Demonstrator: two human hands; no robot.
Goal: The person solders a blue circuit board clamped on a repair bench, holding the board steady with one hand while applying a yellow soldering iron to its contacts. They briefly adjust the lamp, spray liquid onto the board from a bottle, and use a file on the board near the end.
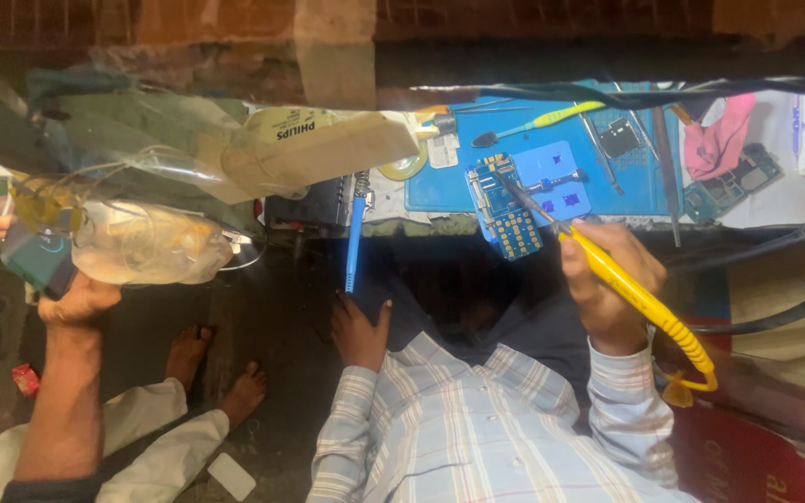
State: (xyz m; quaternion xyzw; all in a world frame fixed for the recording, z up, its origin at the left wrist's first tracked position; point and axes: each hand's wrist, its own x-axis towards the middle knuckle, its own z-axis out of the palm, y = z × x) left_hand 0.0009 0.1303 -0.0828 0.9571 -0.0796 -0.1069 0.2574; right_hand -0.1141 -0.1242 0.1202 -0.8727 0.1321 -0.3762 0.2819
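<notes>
**Iron tip on the board at the bench's near edge**

Dim floor lies below you, and the bench point(393, 210) runs across the top of the view with a blue work mat point(440, 186) on it. Your right hand point(607, 279) has its fingers closed around one yellow soldering iron point(631, 291). Its long axis slants up and left from your wrist, and the tip touches the one blue circuit board point(505, 210) at the mat's near edge. The board lies up and left of your right fingers, so this hand is much the nearer.

Your left hand point(361, 331) hangs below the bench edge, fingers loosely spread, gripping nothing, just under one blue pen-shaped tool point(355, 244) that overhangs the near edge. A second, green circuit board point(743, 182) lies toward the far right corner. Another person's hand point(76, 303) holds up a clear plastic bag point(146, 244) at the left.
</notes>
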